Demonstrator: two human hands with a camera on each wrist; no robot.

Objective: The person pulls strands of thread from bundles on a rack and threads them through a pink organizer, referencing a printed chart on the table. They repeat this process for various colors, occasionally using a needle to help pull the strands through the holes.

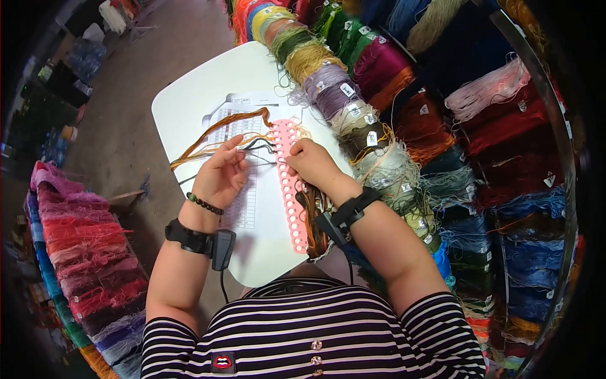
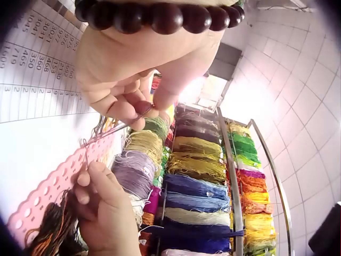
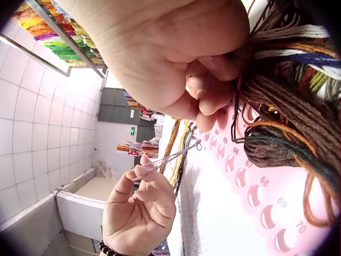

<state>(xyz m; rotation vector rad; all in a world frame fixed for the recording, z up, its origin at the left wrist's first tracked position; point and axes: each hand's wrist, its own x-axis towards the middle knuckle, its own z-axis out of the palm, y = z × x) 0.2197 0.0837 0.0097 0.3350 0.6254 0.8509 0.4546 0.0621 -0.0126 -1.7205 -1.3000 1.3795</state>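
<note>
A pink numbered thread card (image 1: 299, 221) with rows of holes lies on the white table (image 1: 189, 88). My left hand (image 1: 219, 170), to the left of the card, pinches a thin greyish thread (image 2: 113, 130) between thumb and fingers. That thread stretches to a small loop at the card's edge. My right hand (image 1: 315, 163) is over the card's right side, its thumb and fingertips pinching the thread's other end close above the holes. Orange-brown threads (image 1: 233, 117) and dark threads hang from the card's upper holes. Brown skeins (image 3: 282, 106) bunch along its right side, beneath my right wrist.
A printed number chart (image 1: 243, 205) lies under the threads. Racks of coloured thread skeins (image 1: 325, 82) crowd the table's right edge. More red and pink skeins (image 1: 88, 252) hang at the left, beside the bare floor (image 1: 136, 82).
</note>
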